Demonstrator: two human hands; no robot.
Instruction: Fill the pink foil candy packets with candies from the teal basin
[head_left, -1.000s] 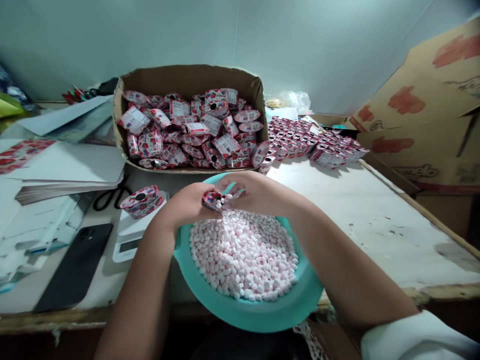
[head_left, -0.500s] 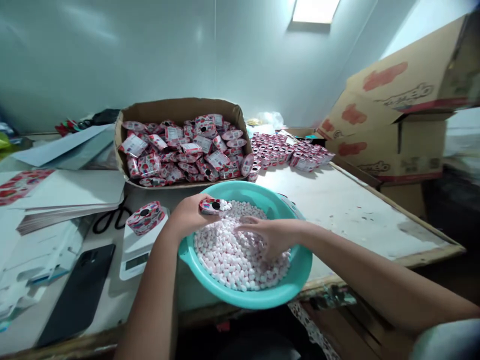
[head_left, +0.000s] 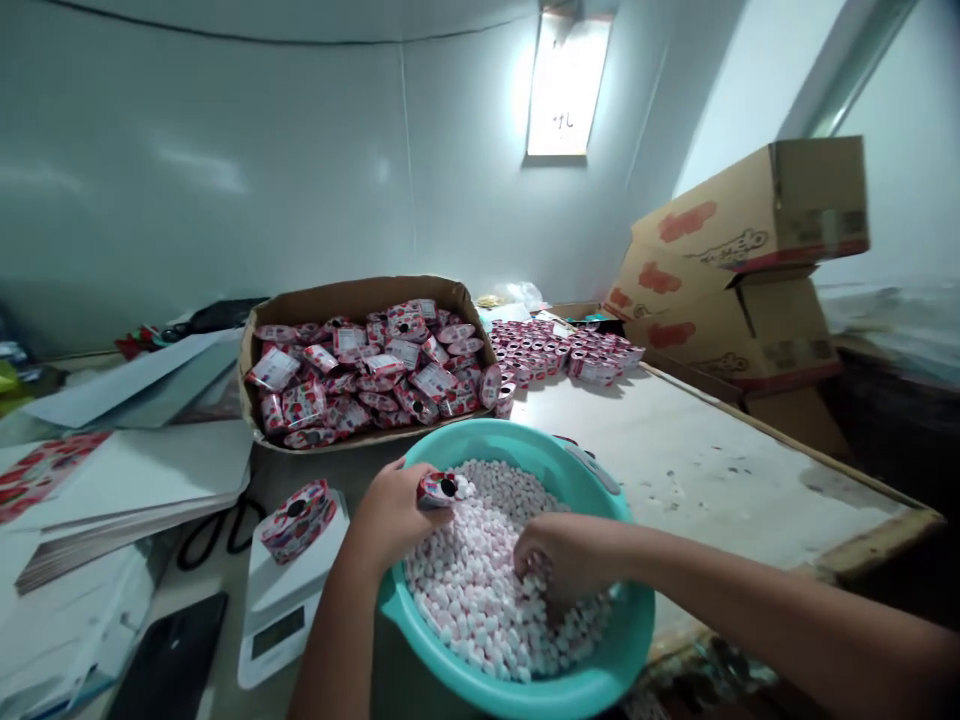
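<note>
A teal bowl (head_left: 600, 660) full of small pink and white candies (head_left: 472, 600) sits at the table's near edge. My left hand (head_left: 390, 510) is closed round a small red and white printed candy box (head_left: 439, 489), held over the bowl's left side with its round hole facing up. My right hand (head_left: 559, 560) is dug into the candies at the bowl's right, its fingers curled and partly buried. A second small box (head_left: 298, 520) rests on a white digital scale (head_left: 281, 600) to the left of the bowl.
A cardboard tray (head_left: 360, 300) heaped with filled boxes stands behind the bowl, with rows of more boxes (head_left: 562, 350) to its right. Stacked cartons (head_left: 742, 270) stand at the right. Paper sheets (head_left: 120, 480), scissors (head_left: 217, 530) and a black phone (head_left: 172, 665) lie at the left.
The view has tilted upward. My right hand moved from the box's opening down into the candies and curled its fingers there. My left hand keeps holding the box.
</note>
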